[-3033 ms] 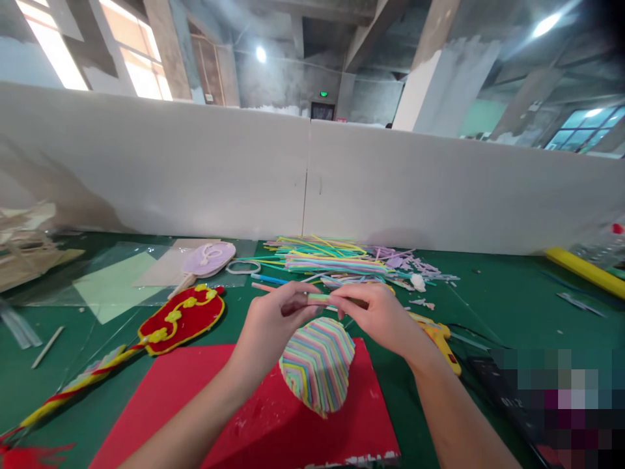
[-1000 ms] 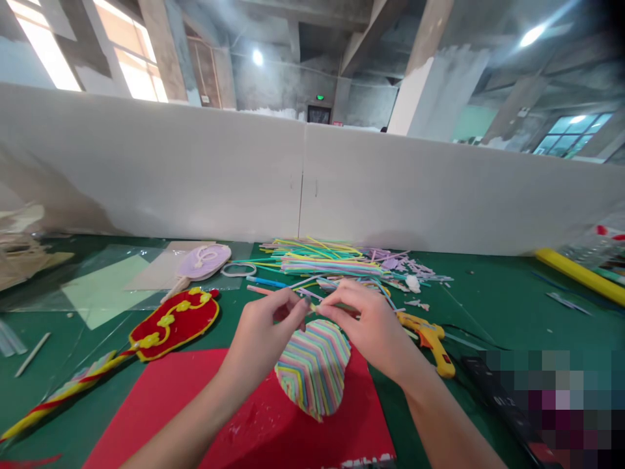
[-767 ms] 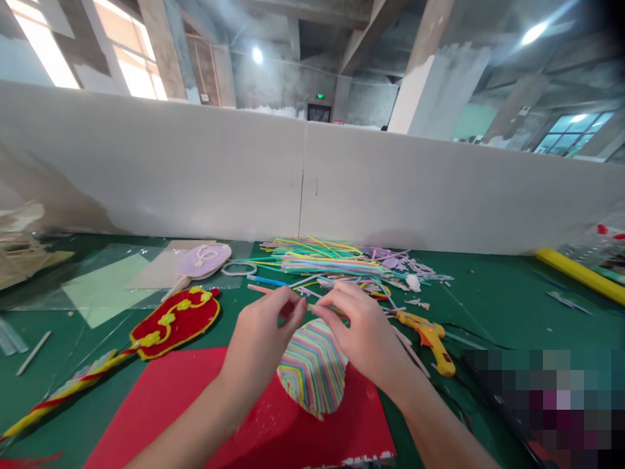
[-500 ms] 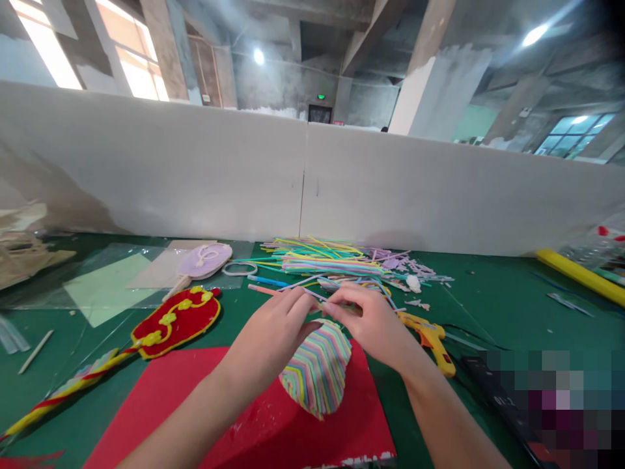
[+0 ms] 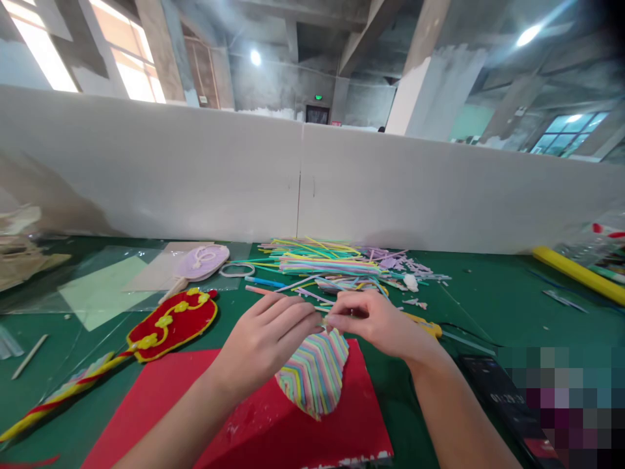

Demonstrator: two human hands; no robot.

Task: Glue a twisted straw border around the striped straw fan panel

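Note:
A rounded, leaf-shaped piece (image 5: pixel 315 378) covered in pastel chevron stripes lies on a red sheet (image 5: pixel 273 433). Over its top end, my left hand (image 5: pixel 276 335) and my right hand (image 5: pixel 378 324) meet with their fingertips almost touching. Both hands are closed in a pinch. A tiny pale bit shows between the fingertips, too small to name. Just beyond the hands is a pile of thin coloured strips (image 5: pixel 332 264). The orange glue gun (image 5: pixel 428 326) is partly hidden behind my right hand and wrist.
To the left lies a red fan-shaped piece (image 5: pixel 193 319) with yellow trim and a twisted handle. Behind it is a lilac fan (image 5: pixel 202 260). A phone (image 5: pixel 502 397) lies at the right, near a yellow bar (image 5: pixel 579 277). A white partition (image 5: pixel 195 176) borders the green table.
My hands have moved slightly down towards the top of the striped piece. My right hand now covers more of the glue gun. The camera view has shifted a little.

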